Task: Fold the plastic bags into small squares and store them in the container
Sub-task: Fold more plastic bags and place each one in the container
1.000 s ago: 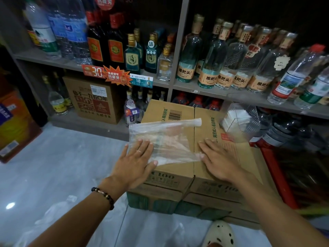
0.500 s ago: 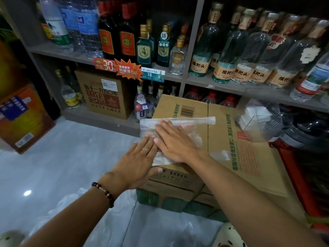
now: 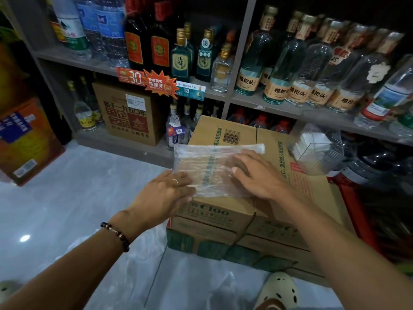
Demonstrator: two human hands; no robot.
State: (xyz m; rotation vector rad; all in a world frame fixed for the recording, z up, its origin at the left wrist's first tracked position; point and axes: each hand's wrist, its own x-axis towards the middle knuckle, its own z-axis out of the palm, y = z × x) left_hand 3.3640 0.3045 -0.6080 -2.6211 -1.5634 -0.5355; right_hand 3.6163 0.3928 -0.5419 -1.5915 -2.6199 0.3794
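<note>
Shelved bottles (image 3: 297,70) back your cardboard box (image 3: 225,135); your flat left hand (image 3: 161,193) pins the plastic bag (image 3: 210,168) while your right hand (image 3: 259,175), fingers straight, smooths it beside.

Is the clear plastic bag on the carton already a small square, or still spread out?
Still spread: the plastic bag lies as a wide flat sheet on the carton, under the left hand and right hand.

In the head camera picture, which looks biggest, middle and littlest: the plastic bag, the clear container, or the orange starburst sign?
1. Plastic bag, flat on the cardboard box, looks biggest.
2. Clear container.
3. Orange starburst sign.
The container and sign look alike in size, and the sign sits farther back, so their order is unsure.
</note>
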